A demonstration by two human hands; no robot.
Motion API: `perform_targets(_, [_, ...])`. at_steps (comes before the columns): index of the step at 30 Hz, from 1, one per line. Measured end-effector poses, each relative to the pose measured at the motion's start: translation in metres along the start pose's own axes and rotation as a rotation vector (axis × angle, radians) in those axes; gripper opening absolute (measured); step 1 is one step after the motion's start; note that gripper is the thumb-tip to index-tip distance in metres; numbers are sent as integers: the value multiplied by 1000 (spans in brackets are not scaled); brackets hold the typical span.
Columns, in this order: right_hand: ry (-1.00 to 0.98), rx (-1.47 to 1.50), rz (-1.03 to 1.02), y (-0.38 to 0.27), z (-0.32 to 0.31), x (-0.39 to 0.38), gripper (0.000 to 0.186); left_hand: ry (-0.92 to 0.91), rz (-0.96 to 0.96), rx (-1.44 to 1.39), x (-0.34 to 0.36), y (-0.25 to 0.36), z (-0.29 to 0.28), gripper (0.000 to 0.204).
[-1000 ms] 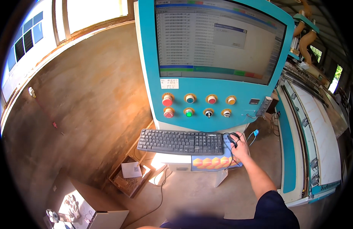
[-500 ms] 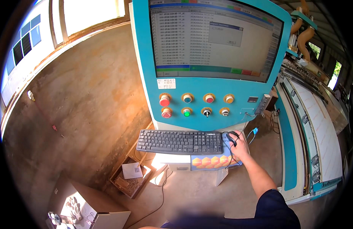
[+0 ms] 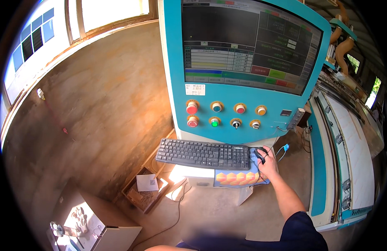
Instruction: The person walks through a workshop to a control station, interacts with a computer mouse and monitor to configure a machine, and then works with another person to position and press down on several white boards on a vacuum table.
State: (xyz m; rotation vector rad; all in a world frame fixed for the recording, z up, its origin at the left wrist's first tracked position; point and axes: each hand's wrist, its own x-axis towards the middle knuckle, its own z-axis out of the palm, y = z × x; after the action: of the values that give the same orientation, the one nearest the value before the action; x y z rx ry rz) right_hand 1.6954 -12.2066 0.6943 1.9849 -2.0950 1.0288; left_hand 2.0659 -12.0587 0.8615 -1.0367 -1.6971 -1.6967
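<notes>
My right hand point(image 3: 268, 164) is curved over the black mouse point(image 3: 260, 154), fingers partly closed about it. My left hand lies outside the view; I cannot tell its grip. The mouse rests on the patterned mat point(image 3: 236, 178), just right of the black keyboard point(image 3: 204, 154), which overlaps the mat. Beyond stands a teal console point(image 3: 260, 94), coloured buttons point(image 3: 217, 107) set below its lit screen point(image 3: 218, 25).

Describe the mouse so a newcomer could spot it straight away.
Find the big teal console, then the black keyboard below its buttons. The mouse sits just right of it, on the hexagon-patterned pad. Unlike the keyboard, it is small, rounded and under the person's right grip.
</notes>
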Motion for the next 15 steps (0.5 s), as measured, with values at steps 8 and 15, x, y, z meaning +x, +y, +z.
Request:
perform_targets(8, [28, -24, -63, 11, 3, 0, 41, -31, 86, 15, -8, -22, 6, 32])
perform_targets(15, [47, -5, -82, 14, 6, 0, 43, -9, 110, 17, -13, -32, 14, 31])
